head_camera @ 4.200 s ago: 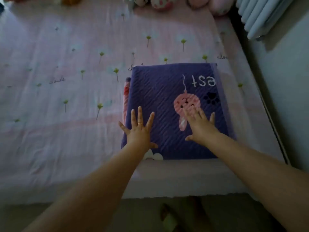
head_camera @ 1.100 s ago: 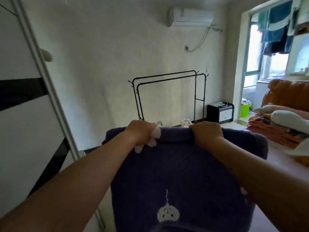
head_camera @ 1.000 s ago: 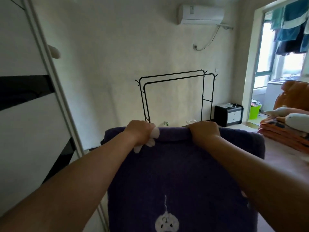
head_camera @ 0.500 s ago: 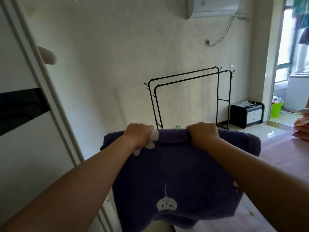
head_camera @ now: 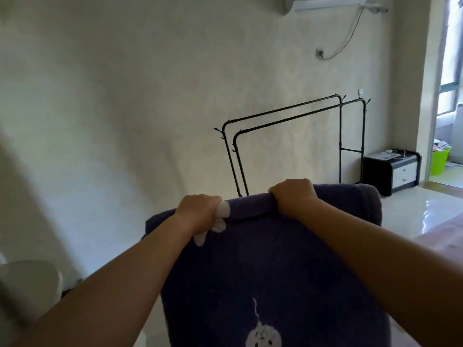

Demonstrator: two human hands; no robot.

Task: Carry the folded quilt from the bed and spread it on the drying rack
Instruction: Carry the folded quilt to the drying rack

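Both hands up front, clamped on the top edge of the folded quilt point(head_camera: 263, 266): left hand point(head_camera: 198, 211) fisted tight near the left end, fingers curled over the rolled edge beside a white patch in the print; right hand point(head_camera: 293, 195) closed the same way further right. Gripped along the top fold, likely so the weight hangs straight down and the layers stay together while carried. Held high at chest level, purple cloth dropping out of the bottom of the view, well clear of the floor point(head_camera: 413, 211). Spread between two fists rather than bundled, probably to make the throw over a rail easy later.

Drying rack point(head_camera: 288, 118) dead ahead against the wall point(head_camera: 125, 96), black double rails bare, well apart from the quilt and partly hidden behind its top edge. Carry stage by the look of it, spreading not yet begun.

Off to the right, small black cabinet point(head_camera: 393, 171) and a green bucket point(head_camera: 439, 162) by the doorway; air conditioner point(head_camera: 325, 2) up top.

Writing: none readable here. Only a white cartoon figure point(head_camera: 263, 338) low on the quilt, no letters; no legible brand on the air conditioner
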